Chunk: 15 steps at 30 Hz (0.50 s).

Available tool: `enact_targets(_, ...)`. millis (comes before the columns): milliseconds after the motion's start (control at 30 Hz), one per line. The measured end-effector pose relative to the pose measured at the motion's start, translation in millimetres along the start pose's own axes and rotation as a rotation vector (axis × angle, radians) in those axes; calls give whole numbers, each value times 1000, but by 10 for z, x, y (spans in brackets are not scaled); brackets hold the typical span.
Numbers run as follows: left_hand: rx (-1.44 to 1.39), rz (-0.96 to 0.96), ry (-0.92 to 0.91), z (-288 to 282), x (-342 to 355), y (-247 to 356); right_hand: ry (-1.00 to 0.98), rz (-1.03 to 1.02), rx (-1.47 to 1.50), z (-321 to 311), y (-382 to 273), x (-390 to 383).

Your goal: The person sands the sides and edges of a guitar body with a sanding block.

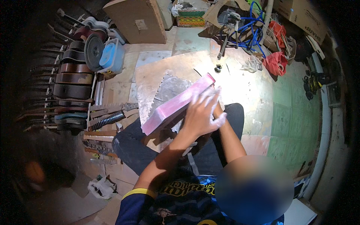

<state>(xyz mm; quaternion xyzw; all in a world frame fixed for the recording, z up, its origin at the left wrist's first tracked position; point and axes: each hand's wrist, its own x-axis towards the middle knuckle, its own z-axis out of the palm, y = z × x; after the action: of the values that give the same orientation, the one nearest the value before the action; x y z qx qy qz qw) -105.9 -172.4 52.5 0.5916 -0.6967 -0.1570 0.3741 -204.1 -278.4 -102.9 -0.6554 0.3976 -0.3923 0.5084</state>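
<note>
Head view: pink board (176, 105) under left hand (200, 112).

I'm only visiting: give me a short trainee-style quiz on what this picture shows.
1. True or false: the pink slab lies flat on the floor.
2. The left hand rests on: A the pink slab, B a blue hose, C a cardboard box.
3. Fill in: the row of guitar bodies stands on the person's ____ side.

Key:
1. False. It is propped at a tilt over the lap.
2. A.
3. Left.
</note>
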Motion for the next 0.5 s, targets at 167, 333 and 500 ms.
enact_targets(167, 537, -213, 7, -670, -275, -141, 94, -137, -305, 7, 370, 138)
enact_targets(333, 501, -248, 175, -900, -314, -717, 225, -101, -134, 27, -68, 193)
enact_targets(500, 462, -220, 267, -1007, -159, -1047, 189, -445, -693, -8, -730, 226)
